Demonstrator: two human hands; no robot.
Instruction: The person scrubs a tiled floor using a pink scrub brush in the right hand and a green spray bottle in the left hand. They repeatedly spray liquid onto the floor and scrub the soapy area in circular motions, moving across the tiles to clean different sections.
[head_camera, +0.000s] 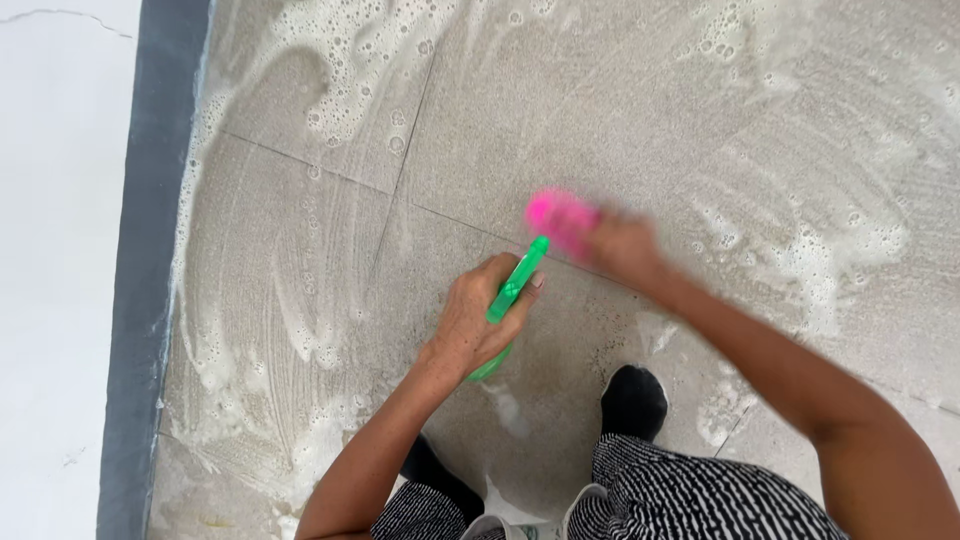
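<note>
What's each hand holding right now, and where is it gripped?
Left hand wraps the green plastic handle around its middle. Right hand grips the blurred pink brush head at its rear.

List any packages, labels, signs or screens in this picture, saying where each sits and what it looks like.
No labels, signs or screens show.
Green spray bottle: the only container, slim plastic, held in the left hand at the centre, above the soapy floor tiles.

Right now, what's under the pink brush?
Under the pink brush, held by the right hand, lies wet grey floor tile streaked with soap suds. The patch directly beneath it is covered and motion-blurred.
</note>
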